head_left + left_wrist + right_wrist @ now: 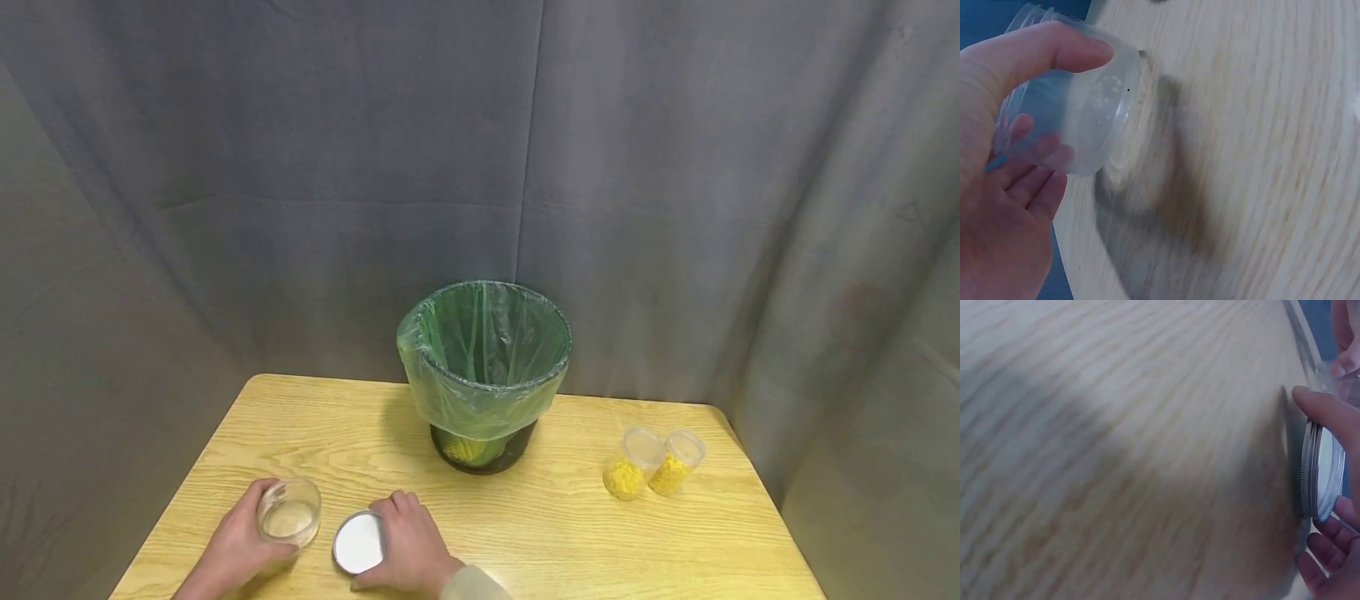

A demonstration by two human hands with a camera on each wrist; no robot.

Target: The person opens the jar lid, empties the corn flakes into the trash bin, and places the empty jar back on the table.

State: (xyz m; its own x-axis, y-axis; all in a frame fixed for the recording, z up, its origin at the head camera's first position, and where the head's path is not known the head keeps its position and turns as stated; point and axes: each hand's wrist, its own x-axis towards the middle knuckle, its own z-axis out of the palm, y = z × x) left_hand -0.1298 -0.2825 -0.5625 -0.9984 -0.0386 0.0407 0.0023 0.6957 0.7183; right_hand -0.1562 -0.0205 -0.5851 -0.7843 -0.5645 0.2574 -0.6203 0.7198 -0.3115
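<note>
My left hand (242, 537) grips a clear plastic jar (289, 512) at the table's front left. In the left wrist view the thumb and fingers curl round the jar (1085, 103), which looks uncapped, with a few small pale specks near its base. Just to the right, my right hand (408, 543) holds a round silver-rimmed lid (358, 542) by its edge, its white inner side facing up. The right wrist view shows the lid's ridged metal rim (1313, 469) between thumb and fingers. Jar and lid are apart.
A black mesh bin lined with a green bag (487, 408) stands at the back middle of the wooden table (585, 542). Two clear containers of yellow bits, one (626, 475) beside the other (672, 471), are at the right. Grey curtains (360, 167) hang behind.
</note>
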